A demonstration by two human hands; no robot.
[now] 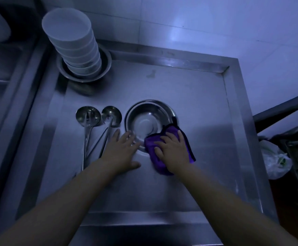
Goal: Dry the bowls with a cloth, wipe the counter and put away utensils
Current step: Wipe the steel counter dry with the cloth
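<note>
No readable text, label, brand or number anywhere — none.

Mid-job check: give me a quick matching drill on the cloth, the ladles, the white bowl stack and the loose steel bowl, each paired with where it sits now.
Things:
1. purple cloth
2. two ladles
3. stack of white bowls
4. single steel bowl

Places:
A. nested in a steel basin at the counter's back left
B. under the right hand, draped over a bowl's near rim
C. side by side, left of the left hand
D. middle of the counter, fingers of both hands at its rim

Pairs: 1-B, 2-C, 3-A, 4-D
</note>
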